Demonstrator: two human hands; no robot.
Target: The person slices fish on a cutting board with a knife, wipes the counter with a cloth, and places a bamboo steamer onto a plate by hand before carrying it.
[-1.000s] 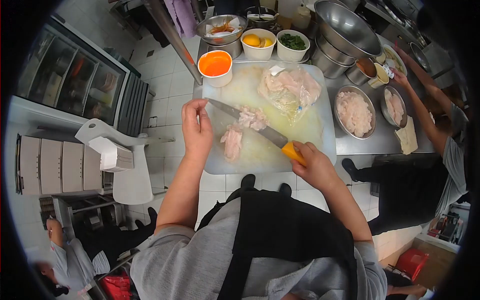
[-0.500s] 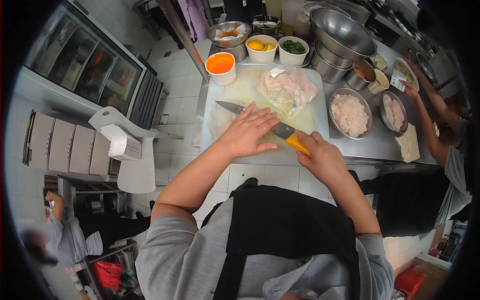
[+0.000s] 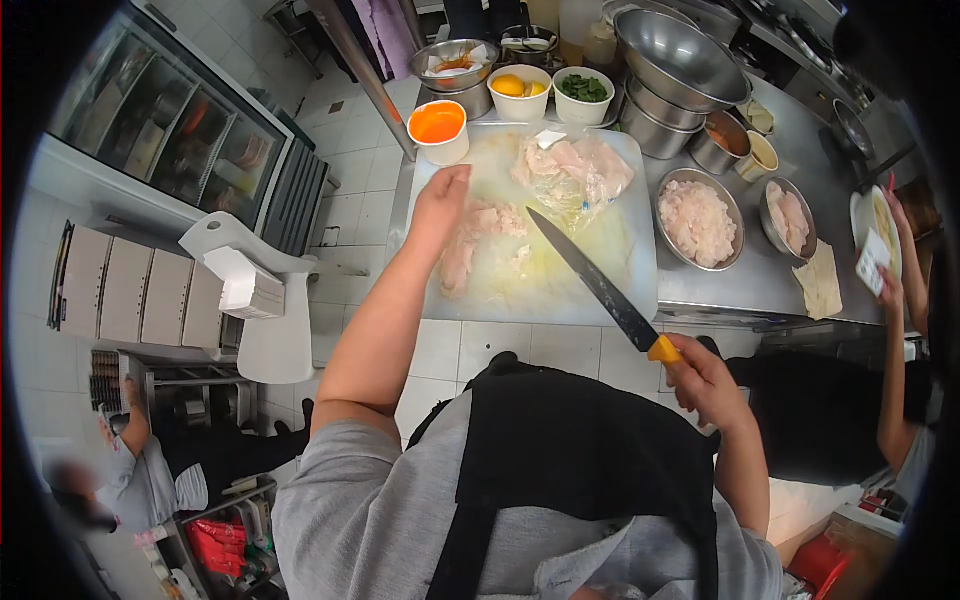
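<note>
My right hand is wrapped round the yellow handle of a knife, its blade slanting up and left over the front right of the white cutting board. At the board's left, my left hand is raised with its fingers drawn together; whether they hold anything is too small to tell. Pale meat pieces lie just right of it, and a longer strip lies below. A clear plastic bag of pale meat rests at the board's back right.
Behind the board stand tubs of orange liquid, yellow items and chopped greens. Steel bowls of pale meat and a folded cloth are to the right. A co-worker's hands hold a plate at far right.
My left hand has lifted off the blade and moved up and left. The knife has swung right and towards me, uncovering the meat pieces. The co-worker's plate has moved right and nearer.
</note>
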